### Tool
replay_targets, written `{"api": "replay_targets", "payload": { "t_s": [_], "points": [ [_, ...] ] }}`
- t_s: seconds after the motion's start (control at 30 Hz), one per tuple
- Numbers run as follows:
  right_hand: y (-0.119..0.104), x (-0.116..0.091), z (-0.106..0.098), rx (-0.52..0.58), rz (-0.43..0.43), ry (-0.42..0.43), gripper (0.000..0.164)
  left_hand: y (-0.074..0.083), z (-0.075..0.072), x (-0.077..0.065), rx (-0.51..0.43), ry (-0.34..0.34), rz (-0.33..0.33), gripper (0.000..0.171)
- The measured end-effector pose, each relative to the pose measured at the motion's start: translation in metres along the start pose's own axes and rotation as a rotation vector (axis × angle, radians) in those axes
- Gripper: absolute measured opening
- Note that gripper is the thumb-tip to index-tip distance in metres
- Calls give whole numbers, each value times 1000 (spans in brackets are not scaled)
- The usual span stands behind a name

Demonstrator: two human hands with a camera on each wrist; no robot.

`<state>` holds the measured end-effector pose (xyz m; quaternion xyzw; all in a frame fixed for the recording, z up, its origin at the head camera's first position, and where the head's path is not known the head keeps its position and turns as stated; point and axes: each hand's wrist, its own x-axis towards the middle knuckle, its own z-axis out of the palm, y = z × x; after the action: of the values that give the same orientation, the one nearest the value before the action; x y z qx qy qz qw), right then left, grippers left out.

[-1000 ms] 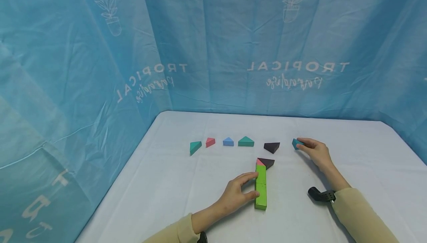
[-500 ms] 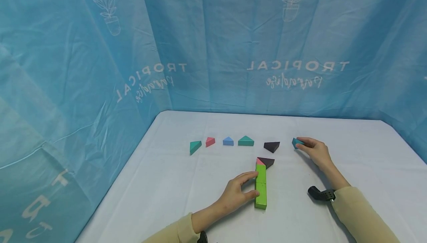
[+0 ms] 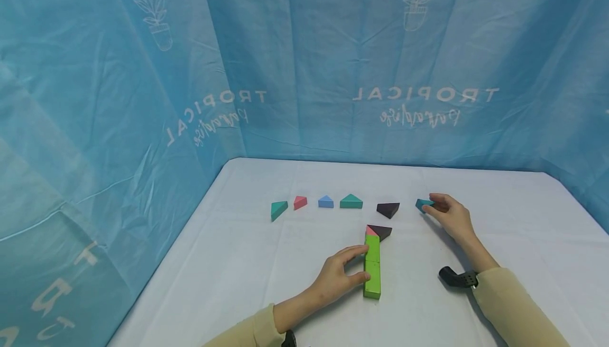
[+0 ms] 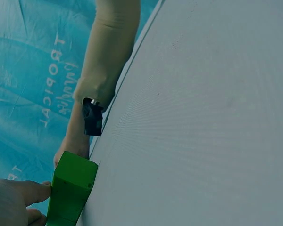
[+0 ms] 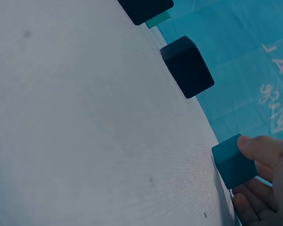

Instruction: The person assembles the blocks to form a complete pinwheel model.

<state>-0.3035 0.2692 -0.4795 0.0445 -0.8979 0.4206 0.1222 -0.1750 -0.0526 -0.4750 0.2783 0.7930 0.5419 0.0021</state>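
Note:
My left hand [image 3: 334, 279] touches the left side of a row of two bright green blocks [image 3: 372, 273], thumb on the near one and fingertips by the far one. In the left wrist view the thumb meets the face of a green block [image 4: 73, 186]. A small pink triangular block [image 3: 370, 231] and a black triangular block [image 3: 381, 231] sit together at the row's far end. At the right, my right hand [image 3: 451, 219] pinches a blue block [image 3: 422, 206]; in the right wrist view the thumb presses this blue block [image 5: 233, 162].
Along the back of the white table [image 3: 228, 262] lie green [image 3: 278, 210], red [image 3: 300, 202], light blue [image 3: 325, 202], teal [image 3: 351, 202] and black [image 3: 388, 209] blocks. A blue curtain [image 3: 323, 61] stands behind the table.
The blue block has turned slightly in my right hand, and the right fingers have shifted a little away from its far side. My left hand has stayed against the green blocks.

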Motion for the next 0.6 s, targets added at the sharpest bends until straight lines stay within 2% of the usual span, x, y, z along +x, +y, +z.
{"api": "replay_targets", "payload": {
  "t_s": [0.17, 0.33, 0.6],
  "points": [
    [2, -1, 0, -18, -9, 51, 47, -1, 0, 0, 2, 2, 11, 53],
    [3, 0, -3, 7, -22, 9, 50, -1, 0, -1, -3, 0, 14, 53],
    [4, 0, -6, 23, 8, -26, 56, -1, 0, 0, 0, 2, 16, 53]
  ]
}}
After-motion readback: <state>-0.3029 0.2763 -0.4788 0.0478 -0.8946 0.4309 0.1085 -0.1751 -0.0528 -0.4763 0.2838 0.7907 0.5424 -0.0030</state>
